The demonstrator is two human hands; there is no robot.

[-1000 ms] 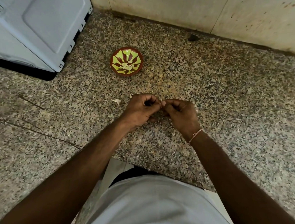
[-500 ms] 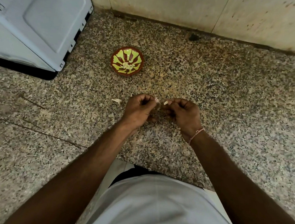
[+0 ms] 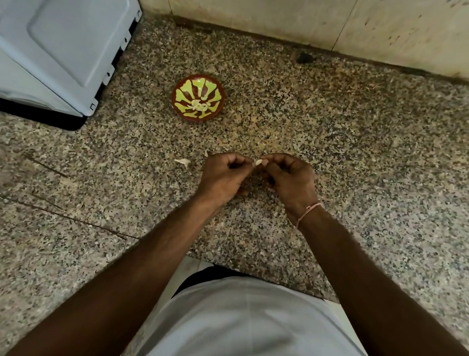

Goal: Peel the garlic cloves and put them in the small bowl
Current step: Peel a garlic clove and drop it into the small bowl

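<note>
I stand at a speckled granite counter (image 3: pixel 369 166) filling most of the frame. Along the top runs a stained, cream tiled wall (image 3: pixel 269 9). A pale grey appliance (image 3: pixel 51 31) occupies the upper left corner.

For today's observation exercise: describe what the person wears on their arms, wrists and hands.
Both forearms are bare, with no sleeves in view. The left hand wears nothing: no ring, no watch, no glove. The right hand is also ungloved, but its wrist carries a thin pinkish thread band, tied snugly around it.

Grey shirt (image 3: pixel 249 333), bare arms, pink thread (image 3: pixel 308 211) on rt wrist.
</note>
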